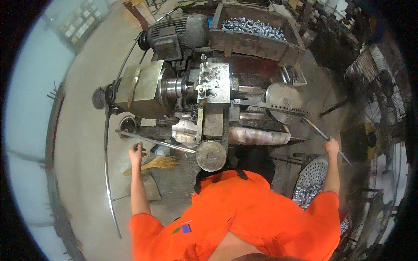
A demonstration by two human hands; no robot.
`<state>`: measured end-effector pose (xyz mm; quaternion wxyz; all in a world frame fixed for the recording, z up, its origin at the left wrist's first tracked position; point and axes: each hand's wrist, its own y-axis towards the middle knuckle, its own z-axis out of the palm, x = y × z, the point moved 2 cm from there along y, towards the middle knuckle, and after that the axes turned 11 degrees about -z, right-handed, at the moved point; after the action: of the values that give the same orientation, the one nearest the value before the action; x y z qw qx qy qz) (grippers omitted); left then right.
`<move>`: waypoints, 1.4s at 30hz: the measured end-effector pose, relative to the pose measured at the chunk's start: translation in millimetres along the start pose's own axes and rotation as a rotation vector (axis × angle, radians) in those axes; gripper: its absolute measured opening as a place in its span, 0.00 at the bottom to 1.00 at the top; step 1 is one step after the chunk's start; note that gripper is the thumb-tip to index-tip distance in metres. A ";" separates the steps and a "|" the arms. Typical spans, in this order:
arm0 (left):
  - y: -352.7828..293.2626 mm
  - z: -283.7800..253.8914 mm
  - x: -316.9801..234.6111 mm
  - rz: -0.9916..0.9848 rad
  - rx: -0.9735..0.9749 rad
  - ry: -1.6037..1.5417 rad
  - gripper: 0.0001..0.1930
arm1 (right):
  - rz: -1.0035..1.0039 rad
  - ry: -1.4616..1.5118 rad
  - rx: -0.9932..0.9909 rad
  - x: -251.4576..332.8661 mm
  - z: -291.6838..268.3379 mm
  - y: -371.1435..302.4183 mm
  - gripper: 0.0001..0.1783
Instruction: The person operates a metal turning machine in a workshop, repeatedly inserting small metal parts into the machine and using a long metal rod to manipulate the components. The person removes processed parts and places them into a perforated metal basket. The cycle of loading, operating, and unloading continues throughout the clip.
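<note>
My right hand (332, 146) is wrapped around a long metal lever rod (315, 128). That rod joins a flat bar with a row of holes (272, 105) at the right of the lathe. My left hand (137, 151), fingers curled, is just below the end of another lever rod (156, 142) and looks apart from it. Whatever those fingers may hold is too small to make out. Between my hands stands the lathe, with its shiny chuck (174, 88) facing a metal tool block (214, 82). A round metal disc (211, 155) sits in front, close to my body.
Behind the lathe are an electric motor (178, 32) and a wooden box (257, 42) of small metal pieces. A straw hand broom (156, 164) lies below my left hand. To the right is a perforated basket (314, 172) with more pieces. One long rod (108, 174) stretches at the left.
</note>
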<state>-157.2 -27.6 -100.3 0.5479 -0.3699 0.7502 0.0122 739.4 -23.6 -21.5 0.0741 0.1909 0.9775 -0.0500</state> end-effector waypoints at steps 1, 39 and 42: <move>-8.2 0.3 -21.2 0.008 -0.050 -0.058 0.16 | 0.058 0.078 0.084 18.1 -16.5 -15.1 0.19; -2.1 11.1 -17.4 -0.059 0.134 0.049 0.19 | -0.071 0.040 -0.423 66.9 6.4 13.6 0.33; -2.5 22.7 8.3 0.175 -0.075 0.783 0.21 | -0.206 0.289 -0.522 84.3 3.0 -14.1 0.36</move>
<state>-138.3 -24.3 -115.2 0.2036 -0.3010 0.9299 -0.0559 657.1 -6.1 -37.2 -0.0245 0.0705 0.9720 0.2228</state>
